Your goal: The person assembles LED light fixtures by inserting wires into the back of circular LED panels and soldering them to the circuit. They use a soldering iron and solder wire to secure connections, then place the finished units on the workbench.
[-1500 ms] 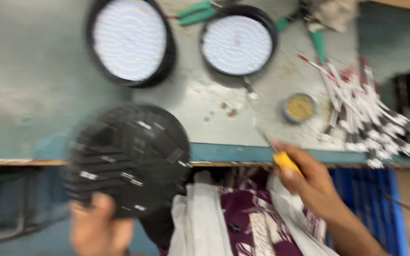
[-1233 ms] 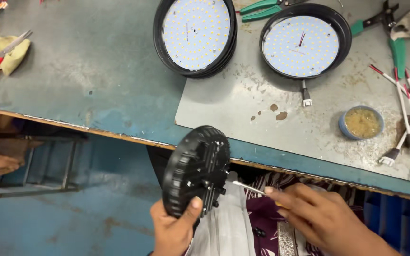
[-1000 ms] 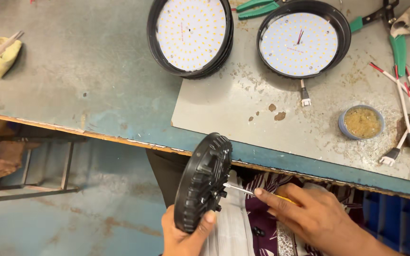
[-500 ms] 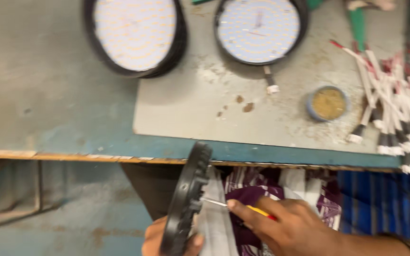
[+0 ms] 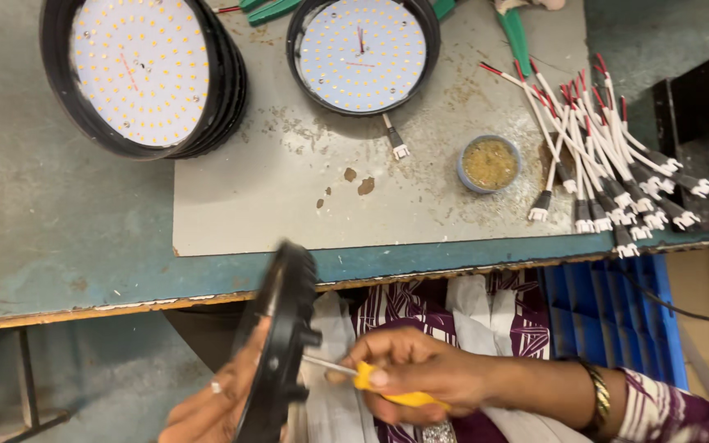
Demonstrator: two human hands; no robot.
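The left hand point(image 5: 219, 402) comes up from the bottom edge of the view, below the worktop's near edge, palm turned toward the lamp point(image 5: 282, 344), fingers spread along its left face and clasping it. The lamp is a black round housing held on edge, so only its rim shows; its long axis runs from upper right to lower left, tilted a little off vertical, its top just under the worktop point(image 5: 59, 221) edge.

The right hand point(image 5: 420, 379) reaches in from the right, forearm nearly level, a bangle point(image 5: 596, 399) on the wrist. Its fingers are closed tight around the yellow handle of a screwdriver point(image 5: 363, 377). The tool lies almost level, its thin shaft pointing left and slightly up, the tip meeting the right face of the lamp near its middle.

On the worktop a grey plate point(image 5: 289, 189) lies along the near edge. Two more lamps lie face up toward the far edge, a stacked one point(image 5: 137, 70) to the left off the plate, another point(image 5: 363, 53) on it. A small round tin point(image 5: 490, 164) sits near the plate's right end, just beside a pile of wired connectors point(image 5: 617, 164).
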